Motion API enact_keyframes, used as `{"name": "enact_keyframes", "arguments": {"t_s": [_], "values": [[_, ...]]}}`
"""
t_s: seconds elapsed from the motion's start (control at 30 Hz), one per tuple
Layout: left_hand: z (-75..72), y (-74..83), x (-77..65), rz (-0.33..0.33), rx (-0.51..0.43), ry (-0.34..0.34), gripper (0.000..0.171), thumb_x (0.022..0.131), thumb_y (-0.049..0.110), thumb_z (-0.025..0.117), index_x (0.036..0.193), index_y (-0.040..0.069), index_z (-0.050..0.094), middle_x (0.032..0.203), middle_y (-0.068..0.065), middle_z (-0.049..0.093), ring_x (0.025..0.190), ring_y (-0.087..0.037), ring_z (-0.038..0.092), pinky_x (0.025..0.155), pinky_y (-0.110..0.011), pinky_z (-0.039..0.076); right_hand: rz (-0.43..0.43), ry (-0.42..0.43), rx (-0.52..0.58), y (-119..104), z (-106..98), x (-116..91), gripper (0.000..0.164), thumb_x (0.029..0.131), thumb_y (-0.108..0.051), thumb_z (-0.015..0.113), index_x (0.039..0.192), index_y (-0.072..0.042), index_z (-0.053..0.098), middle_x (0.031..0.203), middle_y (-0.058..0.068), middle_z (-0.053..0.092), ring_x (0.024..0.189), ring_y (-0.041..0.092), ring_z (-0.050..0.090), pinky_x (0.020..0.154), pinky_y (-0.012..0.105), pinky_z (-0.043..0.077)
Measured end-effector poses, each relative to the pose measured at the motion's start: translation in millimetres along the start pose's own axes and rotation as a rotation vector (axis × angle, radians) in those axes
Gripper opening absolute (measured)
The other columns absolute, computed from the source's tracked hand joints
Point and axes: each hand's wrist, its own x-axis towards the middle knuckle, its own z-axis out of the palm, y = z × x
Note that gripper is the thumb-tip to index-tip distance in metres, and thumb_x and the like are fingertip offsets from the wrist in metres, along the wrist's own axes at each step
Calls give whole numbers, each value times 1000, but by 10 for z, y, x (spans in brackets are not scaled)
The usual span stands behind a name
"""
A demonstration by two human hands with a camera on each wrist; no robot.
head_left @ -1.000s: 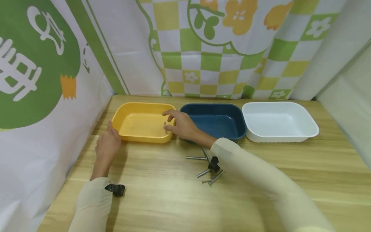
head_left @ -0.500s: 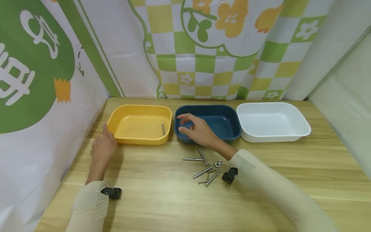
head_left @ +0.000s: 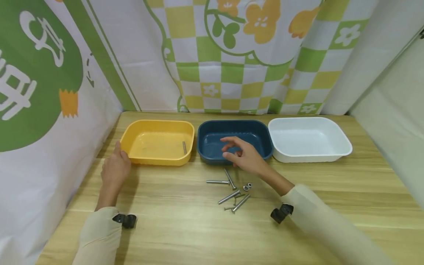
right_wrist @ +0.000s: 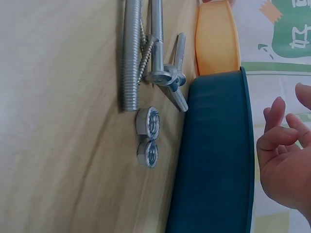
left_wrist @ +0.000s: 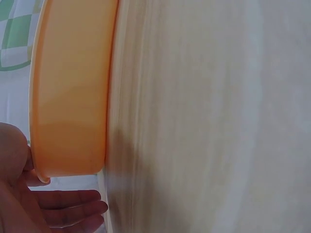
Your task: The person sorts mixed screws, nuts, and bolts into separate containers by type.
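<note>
My left hand (head_left: pixel 115 167) holds the left front corner of a yellow tray (head_left: pixel 159 161), thumb and index finger at its rim; the left wrist view shows the other fingers stretched below the rim. Inside that tray, near its right end, lies a metal bolt (head_left: pixel 184 147). Over the front of a dark blue tray (head_left: pixel 207 159) hovers my right hand (head_left: pixel 246 156), fingers loosely bent and holding nothing. Below it on the wooden table lie several long bolts (head_left: pixel 229 197), small screws (right_wrist: pixel 145 58) and two nuts (right_wrist: pixel 148 123), the nuts side by side.
A white tray (head_left: pixel 308 158) stands right of the dark blue one, completing a row along the back of the table (head_left: pixel 185 228). Behind the row hangs a checked green and yellow cloth (head_left: pixel 232 84). Another printed cloth (head_left: pixel 89 121) borders the left side.
My right hand has let go of the bolt in the yellow tray and moved right, over the dark blue tray. The nuts have come into sight. My left hand stays at the yellow tray.
</note>
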Motion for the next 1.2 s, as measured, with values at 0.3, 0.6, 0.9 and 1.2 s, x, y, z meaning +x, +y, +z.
{"name": "enact_keyframes", "arguments": {"t_s": [0.3, 0.6, 0.9, 1.2], "values": [[35, 8, 1, 7, -3, -16, 59, 107, 32, 15, 162, 11, 8, 136, -42, 44, 111, -63, 48, 81, -71, 42, -19, -6, -27, 45, -162, -266, 50, 96, -15, 69, 143, -11, 52, 119, 12, 63, 50, 15, 44, 53, 30, 46], [-51, -46, -13, 13, 15, -50, 60, 106, 33, 13, 161, 10, 4, 132, -46, 42, 108, -64, 47, 75, -71, 42, -5, 36, 33, 159, -227, -538, 54, 93, -6, 71, 142, 0, 50, 114, 21, 64, 53, 13, 47, 55, 33, 50], [-12, -12, 8, 22, 20, -38, 60, 106, 32, 14, 161, 9, 7, 132, -46, 43, 109, -64, 47, 79, -72, 41, 96, 90, 37, 273, -332, -794, 56, 91, -7, 74, 142, -5, 51, 115, 19, 62, 53, 12, 45, 54, 25, 44], [-11, -1, -9, 19, 21, -30, 60, 107, 32, 15, 161, 9, 8, 133, -46, 43, 110, -64, 46, 79, -73, 40, 100, 89, 35, 387, -380, -965, 61, 88, -3, 76, 143, -2, 49, 115, 24, 59, 54, 7, 41, 52, 21, 37]]}}
